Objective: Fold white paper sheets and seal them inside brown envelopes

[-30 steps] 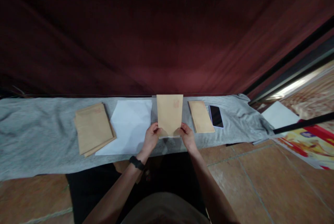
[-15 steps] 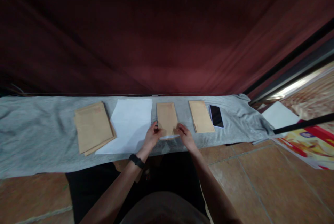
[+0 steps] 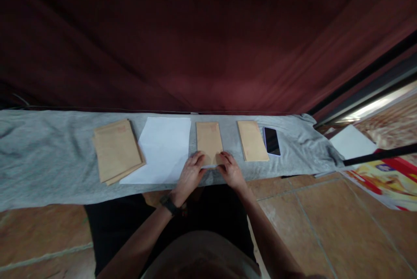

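Note:
A brown paper envelope (image 3: 209,138) lies flat in front of me, its short side toward me. A thin white strip, perhaps paper or the inside of its opening, shows along the near end. At the left near corner, my left hand (image 3: 192,169) has its fingers closed on the envelope, the thumb low by the edge. Opposite it, my right hand (image 3: 232,171) pinches the right near corner, fingertips resting on top. Left of the envelope are white paper sheets (image 3: 164,149); to the right lies a stack of brown envelopes (image 3: 253,141).
A grey cloth (image 3: 61,157) covers the narrow table. Larger brown envelopes (image 3: 117,151) are piled at left, overlapping the white sheets. A phone (image 3: 272,141) lies beyond the right stack. A dark red curtain (image 3: 195,53) hangs behind. A colourful box (image 3: 387,179) is at far right.
Both hands have shifted on the envelope's near end, with fingers now curled over its top. The white strip there shows less. The whole view has tilted slightly.

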